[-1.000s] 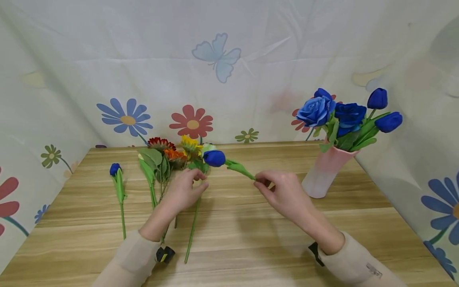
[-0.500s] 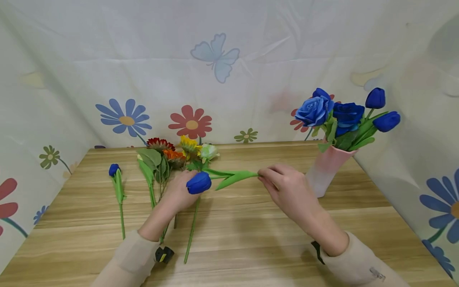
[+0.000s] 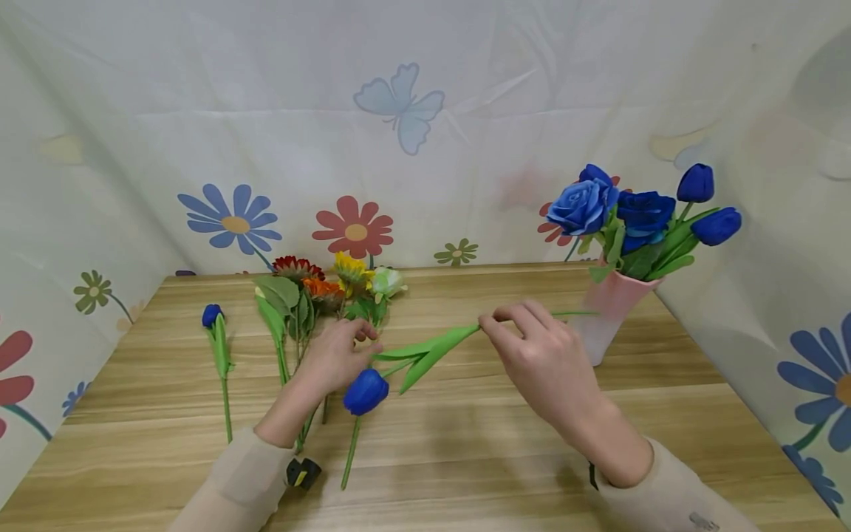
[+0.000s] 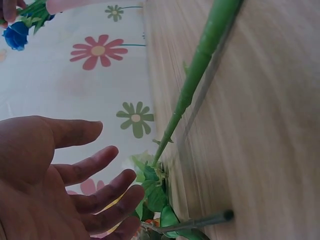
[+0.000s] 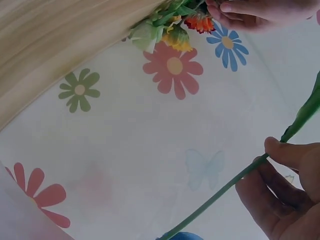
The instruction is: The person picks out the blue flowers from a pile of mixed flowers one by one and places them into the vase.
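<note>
A blue artificial tulip [image 3: 366, 391] is held by its green stem between the thumb and fingers of my right hand [image 3: 541, 362]. Its bloom points left and down toward me, and the bare stem end sticks out to the right, in front of the vase. In the right wrist view the pinched stem [image 5: 215, 196] shows clearly. My left hand [image 3: 332, 358] hovers by the loose flowers, just left of the tulip's leaves. Seen in the left wrist view, its fingers [image 4: 107, 192] are spread and relaxed around nothing. A green stem [image 4: 192, 80] lies on the table beside it.
A pink-and-white vase [image 3: 614, 314] with blue roses [image 3: 581, 207] and blue tulips leans at the right. Red, orange, yellow flowers [image 3: 352, 273] and a pale green one [image 3: 388, 282] lie at the back left. Another blue tulip [image 3: 213, 316] lies farther left on the wooden table [image 3: 439, 473].
The tulip in my right hand has turned, its bloom swinging down and left toward me while the stem end came into sight at right. My left hand has hardly moved.
</note>
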`<action>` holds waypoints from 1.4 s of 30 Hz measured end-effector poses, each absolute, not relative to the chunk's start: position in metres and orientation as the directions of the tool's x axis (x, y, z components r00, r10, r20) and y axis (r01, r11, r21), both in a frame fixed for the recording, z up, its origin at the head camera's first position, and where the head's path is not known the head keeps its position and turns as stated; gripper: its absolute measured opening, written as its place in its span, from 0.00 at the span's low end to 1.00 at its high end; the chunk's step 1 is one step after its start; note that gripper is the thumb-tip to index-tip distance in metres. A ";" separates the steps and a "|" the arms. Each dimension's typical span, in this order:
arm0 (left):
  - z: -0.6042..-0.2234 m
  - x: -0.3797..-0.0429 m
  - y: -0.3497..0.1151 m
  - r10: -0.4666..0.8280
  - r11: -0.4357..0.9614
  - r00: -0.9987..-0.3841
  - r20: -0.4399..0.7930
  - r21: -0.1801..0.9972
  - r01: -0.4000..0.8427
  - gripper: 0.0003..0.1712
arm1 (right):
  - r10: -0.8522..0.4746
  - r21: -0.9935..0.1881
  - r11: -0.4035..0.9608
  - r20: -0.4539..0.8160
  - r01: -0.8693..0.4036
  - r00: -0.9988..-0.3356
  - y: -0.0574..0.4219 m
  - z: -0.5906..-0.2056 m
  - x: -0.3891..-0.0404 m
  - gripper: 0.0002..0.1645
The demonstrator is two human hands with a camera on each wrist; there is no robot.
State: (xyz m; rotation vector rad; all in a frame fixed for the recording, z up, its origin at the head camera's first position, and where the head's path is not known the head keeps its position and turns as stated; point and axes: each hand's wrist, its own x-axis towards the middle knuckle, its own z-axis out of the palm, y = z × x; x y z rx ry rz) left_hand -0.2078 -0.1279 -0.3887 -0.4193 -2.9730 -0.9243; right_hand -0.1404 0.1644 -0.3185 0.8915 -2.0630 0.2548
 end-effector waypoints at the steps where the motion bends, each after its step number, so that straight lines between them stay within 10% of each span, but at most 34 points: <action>1: -0.389 -0.208 -0.128 0.247 0.792 -0.966 0.073 0.559 0.245 0.12 | -0.504 0.145 0.723 0.779 -0.675 -0.373 0.164 -0.318 -0.140 0.18; 17: -0.389 -0.206 -0.127 0.251 0.790 -0.967 0.042 0.568 0.230 0.13 | -0.530 0.252 0.743 0.788 -0.620 -0.313 0.176 -0.301 -0.136 0.16; 34: -0.390 -0.206 -0.127 0.251 0.787 -0.967 0.044 0.572 0.230 0.12 | -0.425 0.125 0.814 0.794 -0.568 -0.435 0.199 -0.292 -0.146 0.10; 42: -0.390 -0.207 -0.128 0.256 0.787 -0.966 0.037 0.572 0.231 0.13 | -0.364 0.079 0.809 0.846 -0.582 -0.391 0.206 -0.289 -0.152 0.12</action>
